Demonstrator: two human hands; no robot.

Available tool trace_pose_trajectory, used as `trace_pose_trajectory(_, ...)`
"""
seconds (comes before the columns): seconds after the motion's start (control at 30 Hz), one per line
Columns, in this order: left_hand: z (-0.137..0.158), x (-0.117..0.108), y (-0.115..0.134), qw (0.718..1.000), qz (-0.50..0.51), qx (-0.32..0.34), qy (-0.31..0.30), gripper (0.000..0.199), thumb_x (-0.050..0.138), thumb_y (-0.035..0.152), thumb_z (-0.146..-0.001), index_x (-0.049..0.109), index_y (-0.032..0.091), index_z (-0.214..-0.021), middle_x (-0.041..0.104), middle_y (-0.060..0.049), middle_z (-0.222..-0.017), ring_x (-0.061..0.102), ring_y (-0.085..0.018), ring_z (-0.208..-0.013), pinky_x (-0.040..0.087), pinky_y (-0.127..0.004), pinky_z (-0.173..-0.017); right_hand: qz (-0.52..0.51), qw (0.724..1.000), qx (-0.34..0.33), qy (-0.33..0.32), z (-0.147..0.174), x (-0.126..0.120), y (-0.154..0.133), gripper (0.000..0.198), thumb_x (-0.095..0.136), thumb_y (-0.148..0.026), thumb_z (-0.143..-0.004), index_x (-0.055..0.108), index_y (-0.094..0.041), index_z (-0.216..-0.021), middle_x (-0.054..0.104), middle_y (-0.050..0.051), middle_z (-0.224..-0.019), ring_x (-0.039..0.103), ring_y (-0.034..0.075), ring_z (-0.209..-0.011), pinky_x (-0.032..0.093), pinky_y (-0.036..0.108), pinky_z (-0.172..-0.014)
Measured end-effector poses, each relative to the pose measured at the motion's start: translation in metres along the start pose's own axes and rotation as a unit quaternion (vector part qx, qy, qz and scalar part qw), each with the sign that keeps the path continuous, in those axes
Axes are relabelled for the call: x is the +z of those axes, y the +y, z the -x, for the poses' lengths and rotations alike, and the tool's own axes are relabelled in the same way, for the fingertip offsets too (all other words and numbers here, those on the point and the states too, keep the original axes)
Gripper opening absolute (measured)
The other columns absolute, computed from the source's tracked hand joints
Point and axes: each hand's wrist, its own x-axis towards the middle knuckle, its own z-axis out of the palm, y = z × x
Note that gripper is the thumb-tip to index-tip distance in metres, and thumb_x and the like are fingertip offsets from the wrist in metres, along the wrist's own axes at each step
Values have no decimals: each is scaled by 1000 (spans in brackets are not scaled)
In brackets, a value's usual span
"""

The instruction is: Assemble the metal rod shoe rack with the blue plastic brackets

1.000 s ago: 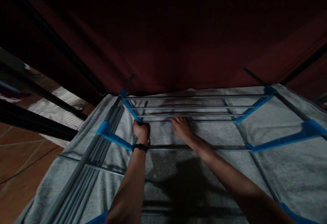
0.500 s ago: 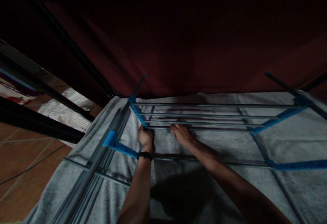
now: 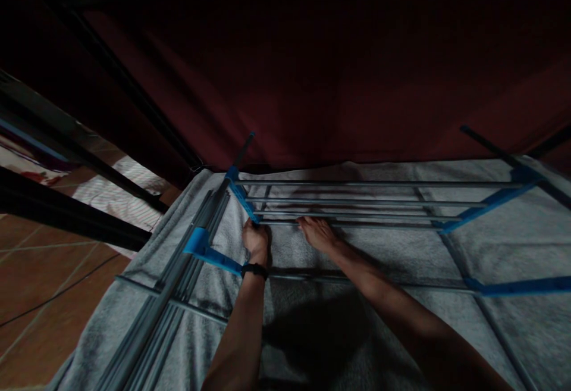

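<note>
A metal rack with grey rods (image 3: 370, 202) and blue plastic end brackets lies in front of me. My left hand (image 3: 256, 241), with a dark band at the wrist, is closed around the near end of the upper left blue bracket (image 3: 243, 200); its fingertips are partly hidden. To its right, my right hand (image 3: 316, 231) has its fingers curled over the nearest rod (image 3: 379, 225) of that section. Another blue bracket (image 3: 214, 256) reaches toward my left wrist. Below the hands runs a lower rod (image 3: 307, 277), crossed by my right forearm.
Several loose grey tubes (image 3: 178, 296) lie along the left side. A grey blanket (image 3: 504, 248) covers the surface under the rack. Dark frame bars (image 3: 71, 212) stand at left above a tiled floor (image 3: 44, 278) with striped cloth (image 3: 125, 191). A dark red panel (image 3: 312, 99) rises behind.
The view has shifted slightly, so things at the left appear a little farther right. Both hands keep their hold at the same places on the rack.
</note>
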Motion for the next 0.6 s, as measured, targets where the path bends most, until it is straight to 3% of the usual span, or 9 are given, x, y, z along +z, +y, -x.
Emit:
trace_pose_trajectory(0.17, 2, -3, 4, 1000, 26, -2, -3, 18, 64, 12, -83, 71, 21, -96, 76, -8, -96, 71, -24, -94, 51, -32, -83, 26, 999, -29, 12, -2, 2, 1, 43, 33, -25, -110, 57, -22, -146, 67, 11, -138, 61, 23, -127, 48, 36, -98)
trace_pose_trajectory(0.33, 3, -2, 3, 1000, 30, -2, 3, 14, 68, 15, -81, 69, 21, -93, 76, -7, -96, 71, -23, -95, 51, -32, -85, 29, 1000, 4, -7, -10, -5, -4, 39, 40, -39, -109, 62, -24, -138, 73, 11, -128, 69, 25, -115, 50, 36, -93)
trace_pose_trajectory(0.6, 0, 3, -2, 1000, 22, 8, 4, 17, 66, 12, -80, 69, 20, -95, 77, -8, -98, 71, -23, -96, 52, -30, -82, 25, 1000, 7, -14, -8, -8, -8, 40, 37, -40, -110, 64, -23, -134, 75, 12, -124, 70, 25, -114, 50, 36, -91)
